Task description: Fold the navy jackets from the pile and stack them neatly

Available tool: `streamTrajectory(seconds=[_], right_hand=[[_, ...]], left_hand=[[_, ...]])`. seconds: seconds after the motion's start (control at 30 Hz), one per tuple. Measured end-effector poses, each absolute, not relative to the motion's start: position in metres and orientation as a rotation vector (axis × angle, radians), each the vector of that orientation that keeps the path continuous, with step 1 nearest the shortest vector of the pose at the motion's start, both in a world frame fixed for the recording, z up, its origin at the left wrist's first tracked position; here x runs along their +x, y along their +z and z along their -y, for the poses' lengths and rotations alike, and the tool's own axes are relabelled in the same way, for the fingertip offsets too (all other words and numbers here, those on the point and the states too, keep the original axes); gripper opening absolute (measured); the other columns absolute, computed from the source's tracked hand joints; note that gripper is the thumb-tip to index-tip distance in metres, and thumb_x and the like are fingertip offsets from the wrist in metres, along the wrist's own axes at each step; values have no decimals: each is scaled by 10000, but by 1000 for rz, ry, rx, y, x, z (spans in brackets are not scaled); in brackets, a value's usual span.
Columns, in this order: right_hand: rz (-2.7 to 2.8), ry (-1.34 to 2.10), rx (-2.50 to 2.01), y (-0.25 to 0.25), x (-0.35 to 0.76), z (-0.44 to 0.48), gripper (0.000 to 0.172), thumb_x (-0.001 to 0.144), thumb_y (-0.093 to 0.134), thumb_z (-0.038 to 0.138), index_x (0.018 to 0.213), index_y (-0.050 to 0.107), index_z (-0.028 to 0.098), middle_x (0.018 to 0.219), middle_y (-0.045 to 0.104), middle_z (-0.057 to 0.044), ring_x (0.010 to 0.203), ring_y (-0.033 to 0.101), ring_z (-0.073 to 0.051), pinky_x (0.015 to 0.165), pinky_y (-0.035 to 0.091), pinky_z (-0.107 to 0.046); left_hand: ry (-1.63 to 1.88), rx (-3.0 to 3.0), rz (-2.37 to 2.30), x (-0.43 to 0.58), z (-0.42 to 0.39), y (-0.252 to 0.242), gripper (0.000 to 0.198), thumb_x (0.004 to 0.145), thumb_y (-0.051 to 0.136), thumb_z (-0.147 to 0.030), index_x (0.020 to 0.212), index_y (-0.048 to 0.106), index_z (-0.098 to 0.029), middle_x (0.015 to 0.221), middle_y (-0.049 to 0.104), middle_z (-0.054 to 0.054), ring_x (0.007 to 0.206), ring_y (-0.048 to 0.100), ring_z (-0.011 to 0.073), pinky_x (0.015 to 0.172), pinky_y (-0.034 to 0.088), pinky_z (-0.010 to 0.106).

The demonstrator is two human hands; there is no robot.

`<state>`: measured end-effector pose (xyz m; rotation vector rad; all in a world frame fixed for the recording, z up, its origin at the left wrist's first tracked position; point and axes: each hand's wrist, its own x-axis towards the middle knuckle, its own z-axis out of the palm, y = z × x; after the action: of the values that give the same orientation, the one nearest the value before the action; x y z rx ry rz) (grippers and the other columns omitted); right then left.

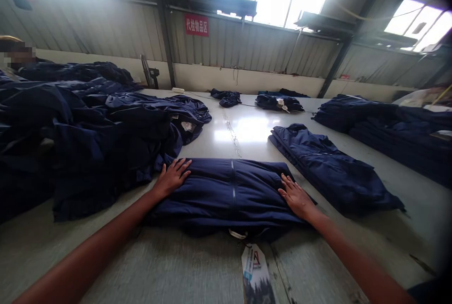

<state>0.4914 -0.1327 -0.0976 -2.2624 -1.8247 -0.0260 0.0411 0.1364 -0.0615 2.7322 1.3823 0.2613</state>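
Observation:
A navy blue jacket [212,191], folded into a wide bundle, lies in front of me with its zipper running down the middle. My left hand [173,176] rests flat on the bundle's left end, fingers spread. On the right end lies my right hand [296,195], its fingers also stretched out over the cloth. A paper hang tag [257,271] with a forest picture hangs from the near edge and lies on the table [183,266]. Just above it a pale loop or label [238,234] shows at the jacket's edge.
A big heap of loose navy garments [106,139] covers the left side. Folded jackets [328,167] lie in a pile to the right, with a larger stack [388,127] beyond. Small garment bundles [278,102] sit at the back. A person [17,54] is partly visible far left.

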Motion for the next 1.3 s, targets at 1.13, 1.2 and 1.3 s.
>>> streamTrajectory(seconds=[1.13, 1.2, 1.3], right_hand=[[1626, -92, -2373, -70, 502, 4, 513, 1098, 286, 399, 1481, 583, 229, 1598, 512, -121, 1485, 438, -322, 1191, 370, -569], [1658, -169, -2312, -59, 500, 21, 491, 1090, 321, 393, 1474, 574, 221, 1577, 533, -126, 1450, 475, -324, 1176, 381, -575], [1651, -326, -2210, -48, 508, 65, 498, 1060, 421, 467, 1469, 569, 223, 1463, 626, -135, 1310, 598, -316, 1076, 481, -472]], left_hand=[[421, 2599, -1249, 111, -172, -52, 501, 1089, 318, -408, 1508, 540, -246, 1624, 482, 97, 1546, 364, 316, 1274, 179, 646], [479, 2634, -1102, 89, -165, -36, 462, 1068, 356, -398, 1455, 574, -267, 1563, 545, 71, 1480, 460, 273, 1260, 307, 527], [590, 2721, -1075, 34, -155, -20, 461, 1009, 477, -494, 1382, 609, -256, 1423, 631, 89, 1327, 591, 288, 1179, 429, 451]])
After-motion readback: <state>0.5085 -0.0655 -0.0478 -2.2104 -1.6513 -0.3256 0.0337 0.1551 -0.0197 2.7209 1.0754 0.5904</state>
